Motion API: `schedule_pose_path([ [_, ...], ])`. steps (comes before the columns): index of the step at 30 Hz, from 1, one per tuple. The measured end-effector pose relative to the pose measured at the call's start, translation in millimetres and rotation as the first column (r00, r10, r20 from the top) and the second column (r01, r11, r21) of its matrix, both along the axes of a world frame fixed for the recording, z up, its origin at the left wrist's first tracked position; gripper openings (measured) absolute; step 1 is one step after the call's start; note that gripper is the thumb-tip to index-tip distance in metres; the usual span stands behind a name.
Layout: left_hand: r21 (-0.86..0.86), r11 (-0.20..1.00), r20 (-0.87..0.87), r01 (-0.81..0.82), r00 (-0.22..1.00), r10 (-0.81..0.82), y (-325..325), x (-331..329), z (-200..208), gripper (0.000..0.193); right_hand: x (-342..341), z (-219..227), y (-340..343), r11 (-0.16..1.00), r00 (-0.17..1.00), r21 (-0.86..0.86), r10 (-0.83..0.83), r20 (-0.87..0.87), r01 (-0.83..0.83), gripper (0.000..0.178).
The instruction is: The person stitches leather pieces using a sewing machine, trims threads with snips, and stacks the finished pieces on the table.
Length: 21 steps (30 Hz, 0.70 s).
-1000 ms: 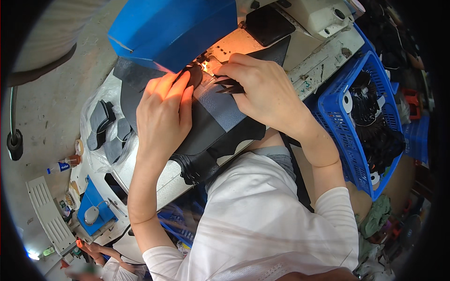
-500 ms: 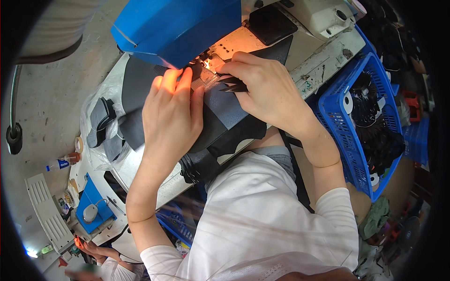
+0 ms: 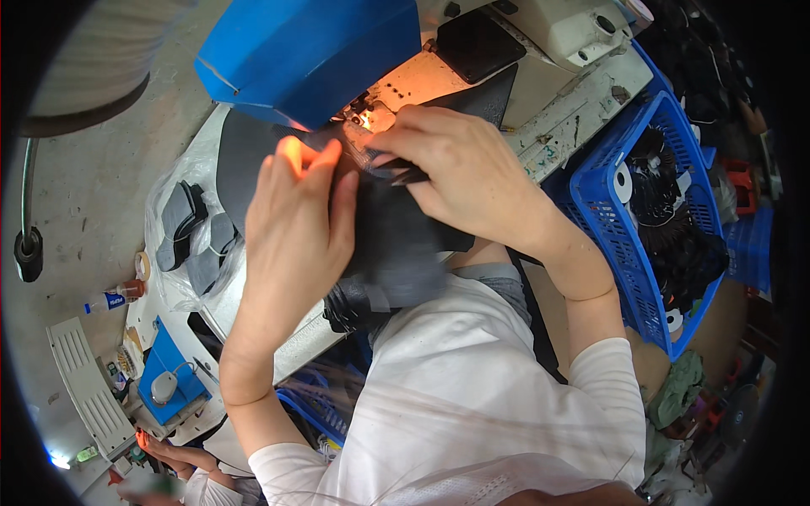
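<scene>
A sewing machine with a blue cover (image 3: 312, 59) stands at the top, its needle area (image 3: 364, 120) lit orange. Dark leather-like sheets (image 3: 245, 160) lie beneath it and reach toward my lap, where the lower part (image 3: 396, 253) is smeared by motion. My left hand (image 3: 295, 211) rests on the sheet left of the needle, fingers bent, thumb apart. Right of the needle, my right hand (image 3: 464, 164) is closed around dark pointed thread snips (image 3: 411, 175), mostly hidden in the palm. Its thumb and forefinger are close to the material by the needle.
A blue basket (image 3: 603, 207) with black pieces and white rolls stands at the right. Cut dark pieces (image 3: 181, 215) lie on clear plastic at the left. Beyond are a bottle (image 3: 114, 297) and another person's hands (image 3: 164, 449). A black pad (image 3: 477, 46) sits beside the machine.
The dark sheets have shifted, their lower part swinging toward my lap. My left hand has moved slightly left and down, and my right hand slightly left, still with the snips.
</scene>
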<state>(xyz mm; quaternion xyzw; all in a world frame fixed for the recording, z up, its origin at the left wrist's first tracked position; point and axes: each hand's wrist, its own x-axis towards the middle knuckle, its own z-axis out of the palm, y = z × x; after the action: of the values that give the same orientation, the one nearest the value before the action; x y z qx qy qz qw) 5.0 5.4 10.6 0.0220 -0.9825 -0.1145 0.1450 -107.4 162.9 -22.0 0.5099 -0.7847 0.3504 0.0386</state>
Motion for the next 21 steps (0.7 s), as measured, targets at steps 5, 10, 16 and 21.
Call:
schedule_pose_path([
  [5, 0.369, 0.922, 0.057, -0.117, 0.993, 0.103, -6.3, -11.4, -6.0, 0.014, 4.9, -1.9, -2.1, 0.999, 0.999, 0.037, 0.023, -0.045, -0.021, 0.031],
  [10, 0.693, 0.700, -0.057, -0.172, 0.955, 0.291, -27.2, -32.0, -25.3, 0.014, 1.1, -0.7, -3.6, 0.996, 0.993, 0.089, 0.039, -0.109, -0.029, 0.034],
  [16, 0.838, 0.545, -0.119, -0.037, 0.961, 0.249, -27.3, -24.7, -22.2, 0.010, -5.5, -1.0, -0.9, 0.981, 0.985, 0.193, 0.058, -0.165, -0.025, 0.040],
  [21, 0.569, 0.798, -0.025, -0.197, 0.966, 0.257, -11.9, -4.6, -22.7, 0.012, -12.3, -1.2, -7.5, 0.972, 0.976, 0.227, 0.104, -0.192, -0.059, 0.039],
])
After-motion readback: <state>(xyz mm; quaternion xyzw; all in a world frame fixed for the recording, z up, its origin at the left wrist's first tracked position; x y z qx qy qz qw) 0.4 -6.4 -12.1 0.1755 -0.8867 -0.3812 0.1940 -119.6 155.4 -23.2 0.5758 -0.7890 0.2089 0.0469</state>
